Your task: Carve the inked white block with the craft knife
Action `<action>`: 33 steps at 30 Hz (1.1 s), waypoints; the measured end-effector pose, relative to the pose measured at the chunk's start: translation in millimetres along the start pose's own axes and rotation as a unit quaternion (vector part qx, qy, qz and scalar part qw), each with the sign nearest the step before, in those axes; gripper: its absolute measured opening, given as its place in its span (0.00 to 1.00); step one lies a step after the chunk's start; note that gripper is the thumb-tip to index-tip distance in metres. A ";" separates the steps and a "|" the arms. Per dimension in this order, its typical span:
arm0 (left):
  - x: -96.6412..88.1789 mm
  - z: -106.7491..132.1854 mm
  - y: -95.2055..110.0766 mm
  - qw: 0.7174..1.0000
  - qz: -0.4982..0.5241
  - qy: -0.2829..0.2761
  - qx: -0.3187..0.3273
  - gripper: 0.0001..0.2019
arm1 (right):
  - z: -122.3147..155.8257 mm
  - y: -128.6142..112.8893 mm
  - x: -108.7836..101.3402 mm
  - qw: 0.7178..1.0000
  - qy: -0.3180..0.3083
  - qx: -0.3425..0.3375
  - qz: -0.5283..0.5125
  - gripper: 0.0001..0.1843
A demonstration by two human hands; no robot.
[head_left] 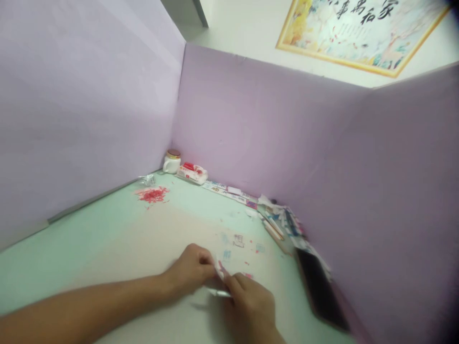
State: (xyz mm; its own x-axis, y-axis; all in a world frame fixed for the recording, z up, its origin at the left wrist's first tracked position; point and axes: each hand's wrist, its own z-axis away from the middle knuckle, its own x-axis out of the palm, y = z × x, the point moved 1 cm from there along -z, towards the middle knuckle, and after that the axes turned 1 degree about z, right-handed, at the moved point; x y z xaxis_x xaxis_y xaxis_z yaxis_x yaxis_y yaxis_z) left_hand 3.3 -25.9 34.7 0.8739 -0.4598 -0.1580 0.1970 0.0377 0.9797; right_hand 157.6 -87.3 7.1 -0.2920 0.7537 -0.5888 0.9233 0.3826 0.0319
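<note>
Low in the middle of the head view, my left hand (191, 270) pinches a small white piece with red on it (218, 265), perhaps paper. Right beside it is my right hand (251, 301), its fingers closed and almost touching the left fingertips. A thin pale strip (219, 292) sticks out below the right fingers; blur hides whether that hand grips it. Beyond the hands, blue and dark stamp-like marks (238, 240) and a few red specks show on the pale green tabletop (118, 234).
A heap of red shavings (153, 194) lies at the far left, near a white mug with a lid (172, 162) and a wipes packet (192, 173). Slim tools (273, 227) sit at the right, with a dark phone (321, 289) nearer. Purple panels (247, 114) enclose the table.
</note>
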 end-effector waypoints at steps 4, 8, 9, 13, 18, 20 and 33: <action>-0.8 0.7 7.9 0.999 0.007 0.015 0.044 0.06 | -2.6 4.4 -5.5 0.982 -0.077 0.134 -0.109 0.14; -7.9 -0.4 10.8 0.995 -0.002 0.066 0.077 0.07 | -13.5 7.3 -13.5 0.890 -0.215 0.325 -0.236 0.12; -10.2 0.0 11.5 0.993 -0.005 0.079 0.082 0.08 | -16.5 7.8 -15.1 0.861 -0.246 0.359 -0.262 0.15; -17.4 3.8 15.6 0.989 -0.030 0.108 0.098 0.18 | -23.0 14.4 -20.7 0.849 -0.340 0.368 -0.168 0.28; -18.0 9.4 18.7 0.977 -0.171 0.071 0.109 0.13 | -20.8 33.0 -27.7 0.875 -0.316 0.355 -0.088 0.17; -14.8 13.9 18.8 0.941 -0.318 0.019 0.111 0.16 | -19.5 37.6 -29.1 0.878 -0.299 0.364 -0.084 0.13; -10.1 19.2 16.9 0.978 -0.191 -0.075 0.043 0.14 | -17.5 31.8 -28.8 0.872 -0.224 0.400 -0.172 0.15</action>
State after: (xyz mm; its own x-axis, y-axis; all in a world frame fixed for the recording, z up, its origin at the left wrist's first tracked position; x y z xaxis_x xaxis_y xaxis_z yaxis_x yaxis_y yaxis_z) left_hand -10.7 -37.7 55.2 0.6675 -0.5513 -0.5006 0.4524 -0.2337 0.8606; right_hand 191.0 -87.5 39.2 -0.6253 0.3150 -0.7140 0.7309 -0.0843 -0.6773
